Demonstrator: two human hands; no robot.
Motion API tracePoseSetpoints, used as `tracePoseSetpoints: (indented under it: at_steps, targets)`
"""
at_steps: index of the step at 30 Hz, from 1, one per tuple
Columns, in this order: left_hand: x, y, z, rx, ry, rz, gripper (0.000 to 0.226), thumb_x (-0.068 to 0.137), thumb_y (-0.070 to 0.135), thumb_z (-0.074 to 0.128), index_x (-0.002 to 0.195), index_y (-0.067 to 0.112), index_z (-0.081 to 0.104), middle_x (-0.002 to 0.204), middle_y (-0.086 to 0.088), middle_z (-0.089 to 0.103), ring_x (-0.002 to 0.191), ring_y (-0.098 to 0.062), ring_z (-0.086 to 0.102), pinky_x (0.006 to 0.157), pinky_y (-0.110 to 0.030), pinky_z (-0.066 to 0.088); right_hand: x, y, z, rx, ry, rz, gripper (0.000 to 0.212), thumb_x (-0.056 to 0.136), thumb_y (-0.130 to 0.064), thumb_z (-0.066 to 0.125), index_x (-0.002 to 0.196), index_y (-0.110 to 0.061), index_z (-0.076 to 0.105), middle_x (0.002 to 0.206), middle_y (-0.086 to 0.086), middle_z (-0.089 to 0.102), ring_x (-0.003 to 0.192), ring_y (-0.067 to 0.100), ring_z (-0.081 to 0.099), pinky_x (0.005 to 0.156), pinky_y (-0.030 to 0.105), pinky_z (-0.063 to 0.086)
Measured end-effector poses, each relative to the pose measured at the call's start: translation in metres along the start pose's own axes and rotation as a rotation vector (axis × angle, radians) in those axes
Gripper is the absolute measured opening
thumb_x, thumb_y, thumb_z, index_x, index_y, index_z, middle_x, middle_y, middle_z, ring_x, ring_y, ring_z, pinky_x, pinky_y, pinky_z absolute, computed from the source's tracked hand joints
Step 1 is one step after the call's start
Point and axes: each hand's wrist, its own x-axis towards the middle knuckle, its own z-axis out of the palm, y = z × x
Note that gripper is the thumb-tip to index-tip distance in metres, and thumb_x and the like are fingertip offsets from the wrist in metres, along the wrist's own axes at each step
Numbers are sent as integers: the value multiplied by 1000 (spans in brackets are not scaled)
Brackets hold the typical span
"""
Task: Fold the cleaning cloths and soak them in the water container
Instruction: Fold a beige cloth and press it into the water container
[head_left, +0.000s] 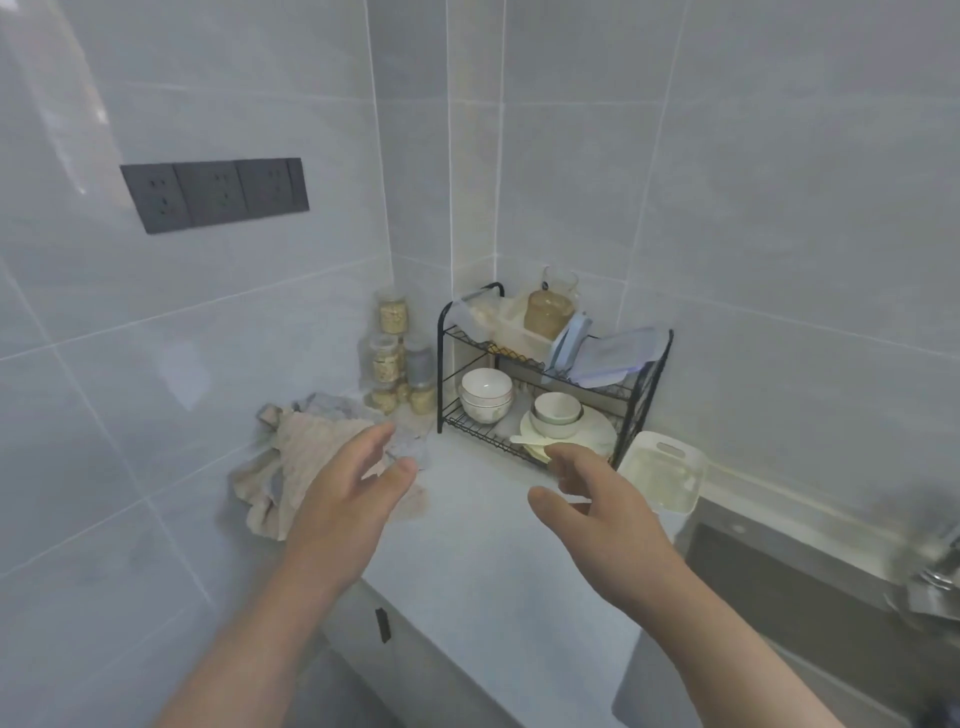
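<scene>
Reaching for the cleaning cloths (301, 447) heaped left of the dish rack (641, 384), both hands spread and holding nothing.
My left hand (343, 499) hovers over the pile's near edge, fingers loosely apart. My right hand (602, 509) hangs in front of the rack, just as loose. The cloths look soft, limp and light, crumpled together, so I judge a pinch at one corner of the top beige one should lift it free for folding. The water container (675, 508) sits just right of the rack.
</scene>
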Motion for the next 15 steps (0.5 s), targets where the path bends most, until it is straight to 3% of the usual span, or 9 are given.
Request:
tracePoseSetpoints:
  at_steps: [6, 11, 15]
  targets:
    - [74, -37, -9, -15, 33, -107, 42, 89, 31, 63, 130, 26, 53, 127, 13, 54, 121, -5, 48, 97, -26, 35, 78, 4, 31, -15, -16, 9, 44, 88, -36, 59, 130, -38, 46, 119, -21, 53, 108, -6, 50, 79, 12, 39]
    - [112, -57, -7, -19, 62, -164, 28, 92, 23, 58, 119, 31, 56, 124, 12, 56, 121, -9, 50, 100, -30, 37, 126, 16, 39, -20, -38, 32, 39, 87, -38, 58, 125, -40, 47, 116, -22, 53, 106, -2, 53, 80, 20, 44]
    - [131, -61, -2, -12, 84, -159, 23, 92, 26, 58, 110, 41, 57, 118, 21, 56, 119, -7, 51, 104, -34, 38, 153, 27, 43, 23, -51, 28, 39, 88, -37, 59, 125, -40, 48, 115, -21, 54, 106, 2, 55, 85, 25, 47]
